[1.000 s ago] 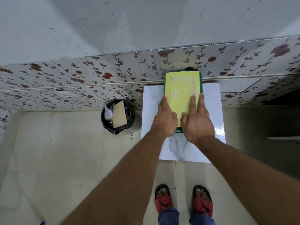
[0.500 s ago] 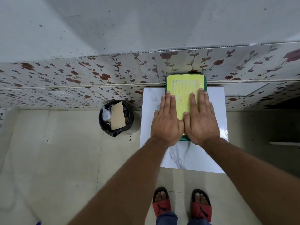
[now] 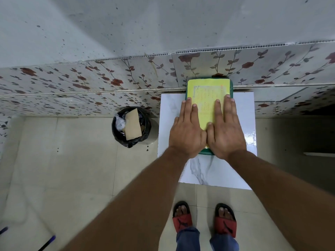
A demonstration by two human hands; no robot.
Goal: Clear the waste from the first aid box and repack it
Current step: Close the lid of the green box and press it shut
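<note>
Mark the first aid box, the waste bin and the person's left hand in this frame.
first aid box (image 3: 208, 91), head view, yellow label on its closed lid.
waste bin (image 3: 146, 132), head view, black liner at its right rim.
left hand (image 3: 186, 133), head view, back of the hand.

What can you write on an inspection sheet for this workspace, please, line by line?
Surface: white marble-pattern table against the flowered wall; its near part is bare.
Job's things: green first aid box with a yellow label, lid closed, lying flat at the table's far edge. Black-lined waste bin on the floor to the left of the table, holding a brown card piece and crumpled white waste.
Clutter: nothing seen on the table.
Grippers: left hand and right hand lie flat, palms down, side by side on the box lid, holding nothing.
Cables: nothing seen.
Surroundings: beige floor tiles, speckled grey wall, red sandals on the person's feet, blue-tipped sticks at the lower left.
</note>
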